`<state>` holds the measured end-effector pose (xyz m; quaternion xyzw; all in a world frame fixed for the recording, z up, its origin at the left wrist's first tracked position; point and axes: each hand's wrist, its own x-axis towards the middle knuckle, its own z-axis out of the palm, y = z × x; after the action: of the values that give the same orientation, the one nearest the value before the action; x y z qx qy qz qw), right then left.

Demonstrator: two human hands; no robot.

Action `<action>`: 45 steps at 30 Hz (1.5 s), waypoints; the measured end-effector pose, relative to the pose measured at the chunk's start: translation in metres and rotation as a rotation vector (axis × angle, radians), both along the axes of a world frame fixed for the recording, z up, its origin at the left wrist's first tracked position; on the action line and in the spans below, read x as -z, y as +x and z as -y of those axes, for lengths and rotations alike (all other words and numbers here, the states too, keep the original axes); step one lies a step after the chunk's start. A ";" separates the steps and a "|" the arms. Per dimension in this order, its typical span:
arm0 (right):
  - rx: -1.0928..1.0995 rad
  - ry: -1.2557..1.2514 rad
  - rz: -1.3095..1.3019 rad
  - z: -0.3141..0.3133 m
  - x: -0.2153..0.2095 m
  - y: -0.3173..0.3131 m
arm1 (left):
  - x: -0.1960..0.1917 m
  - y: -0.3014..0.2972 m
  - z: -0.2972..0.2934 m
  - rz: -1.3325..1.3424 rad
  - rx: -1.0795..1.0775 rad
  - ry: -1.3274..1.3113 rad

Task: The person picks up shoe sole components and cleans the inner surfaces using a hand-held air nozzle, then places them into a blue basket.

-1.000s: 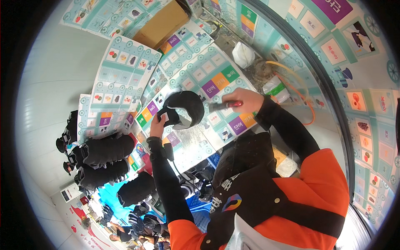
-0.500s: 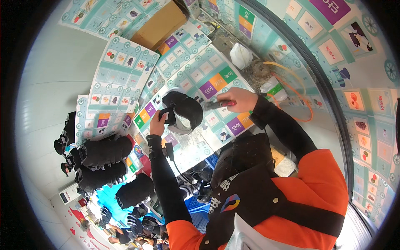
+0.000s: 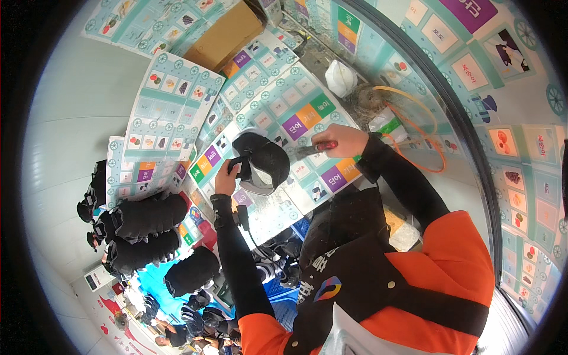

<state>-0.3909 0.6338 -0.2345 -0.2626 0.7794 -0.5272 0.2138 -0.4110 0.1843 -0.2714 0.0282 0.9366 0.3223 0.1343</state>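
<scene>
A black cap (image 3: 273, 160) is held up over the work table (image 3: 284, 207), its opening and lighter grey inside facing me. My left hand (image 3: 225, 179) is closed on the cap's edge, by a black strap. To the right of it, my right hand (image 3: 348, 142) grips a tool with a red handle (image 3: 326, 145). The tool's grey, blurred working end points left at the cap's side; whether it is a brush or a blade I cannot tell. A small gap shows between tool and cap.
Printed teal and white boards cover the table and surrounding walls. A brown cardboard box (image 3: 222, 38) stands at the far side. A white cup-shaped thing (image 3: 341, 78) and an orange hose (image 3: 423, 167) lie to the right. Stacks of black caps (image 3: 151, 214) are at left; people work at lower left.
The cap has shifted slightly to the right and its opening has turned a little. The tool has tilted and moved slightly right, away from the cap.
</scene>
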 end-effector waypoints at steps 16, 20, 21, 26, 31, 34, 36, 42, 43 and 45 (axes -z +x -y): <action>0.126 -0.087 -0.094 0.006 -0.007 0.013 | 0.009 0.000 0.002 0.059 -0.049 0.036; -0.008 -0.094 0.045 0.004 -0.008 0.008 | 0.012 0.002 -0.004 0.021 -0.047 -0.010; -0.010 -0.094 0.044 0.003 -0.006 0.009 | 0.014 0.002 -0.003 0.027 -0.050 -0.012; 0.058 0.053 -0.051 -0.010 0.004 0.012 | 0.031 0.005 0.012 -0.022 -0.108 0.063; 0.207 0.029 -0.020 -0.009 0.008 0.023 | 0.057 0.006 0.052 0.005 -0.219 0.159; 0.182 0.022 0.005 -0.011 0.017 0.029 | 0.064 0.003 0.043 0.121 -0.306 0.273; 0.160 0.040 0.024 -0.012 0.019 0.033 | 0.063 0.001 0.035 0.146 -0.329 0.290; 0.192 -0.125 -0.023 -0.002 0.008 0.035 | 0.047 0.002 0.025 0.208 -0.421 0.345; 0.142 -0.105 0.006 -0.003 0.010 0.035 | 0.044 0.001 0.023 0.221 -0.450 0.377; 0.092 -0.099 0.028 -0.004 0.014 0.038 | 0.037 0.000 0.018 0.244 -0.486 0.369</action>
<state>-0.3529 0.6377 -0.2480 -0.2294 0.7605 -0.5779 0.1872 -0.4111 0.1666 -0.3088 -0.2112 0.8189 0.5100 0.1572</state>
